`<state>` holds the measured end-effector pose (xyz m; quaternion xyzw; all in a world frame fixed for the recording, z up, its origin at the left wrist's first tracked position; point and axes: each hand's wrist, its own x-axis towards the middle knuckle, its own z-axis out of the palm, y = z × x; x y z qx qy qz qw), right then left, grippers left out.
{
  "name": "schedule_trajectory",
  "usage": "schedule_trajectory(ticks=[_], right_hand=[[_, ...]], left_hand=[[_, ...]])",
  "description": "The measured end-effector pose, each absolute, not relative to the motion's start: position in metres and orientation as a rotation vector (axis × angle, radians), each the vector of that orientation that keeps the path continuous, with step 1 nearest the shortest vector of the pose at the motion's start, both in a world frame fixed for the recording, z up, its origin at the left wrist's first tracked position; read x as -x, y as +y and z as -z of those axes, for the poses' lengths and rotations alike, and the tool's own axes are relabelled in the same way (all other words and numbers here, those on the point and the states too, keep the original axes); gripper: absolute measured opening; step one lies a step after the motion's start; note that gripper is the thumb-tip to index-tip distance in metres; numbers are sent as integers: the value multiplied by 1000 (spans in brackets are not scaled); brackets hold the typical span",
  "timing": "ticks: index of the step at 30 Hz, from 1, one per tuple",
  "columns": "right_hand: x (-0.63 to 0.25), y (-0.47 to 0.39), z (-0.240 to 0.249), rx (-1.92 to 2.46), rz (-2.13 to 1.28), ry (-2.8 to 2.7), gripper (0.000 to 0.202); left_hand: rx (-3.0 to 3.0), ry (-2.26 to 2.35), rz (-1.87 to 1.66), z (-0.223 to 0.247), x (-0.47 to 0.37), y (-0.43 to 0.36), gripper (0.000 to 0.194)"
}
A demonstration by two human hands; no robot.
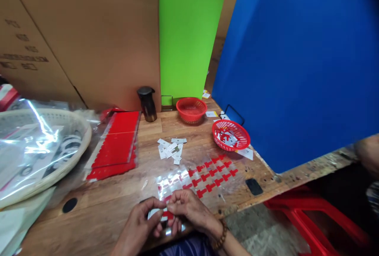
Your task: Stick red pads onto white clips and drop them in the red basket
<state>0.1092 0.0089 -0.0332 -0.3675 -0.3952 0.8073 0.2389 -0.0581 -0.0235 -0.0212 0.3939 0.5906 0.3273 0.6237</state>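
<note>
My left hand [142,219] and my right hand [191,209] meet at the near edge of the wooden table, fingertips close together. Thumb and forefinger are pinched on each hand, and whatever lies between them is too small to make out. White and red bits show just behind and below the fingers. Under and beyond my hands lies a clear plastic sheet [213,176] with rows of red T-shaped stickers. Farther back rests a loose pile of small white cards [172,149].
A red basket [231,145] holds red and white pieces; another red basket [191,108] stands behind. At left are red sheets [118,141], a dark flask [147,104] and a plastic-covered cream basket [84,139]. Blue [296,70] and green [189,34] boards rise behind. A red stool [316,204] stands right.
</note>
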Motion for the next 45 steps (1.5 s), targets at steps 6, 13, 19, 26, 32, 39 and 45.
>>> schedule_trajectory(ticks=[6, 13, 19, 26, 32, 39, 45], right_hand=[[-129, 18, 40, 1051, -2186, -1220, 34], [-187, 69, -1, 1065, -1384, -756, 31], [-196, 97, 0, 1021, -1351, -657, 29], [-138, 120, 28, 1314, -1081, -1654, 18], [-111, 147, 34, 1376, -848, -1848, 10], [-97, 162, 45, 1479, -845, -1858, 9], [-102, 166, 40, 1415, -1106, -1720, 9]], left_hand=[[-879, 1296, -783, 26, 44, -20, 56], [-1328, 1543, -935, 22, 36, -16, 36], [-2111, 1591, -959, 70, 28, -23, 33], [-2528, 1499, -845, 113, 44, -11, 42], [-2553, 1472, -807, 124, 67, -6, 41], [-2500, 1473, -819, 127, 63, -7, 39], [-2216, 1540, -980, 86, 60, -18, 30]])
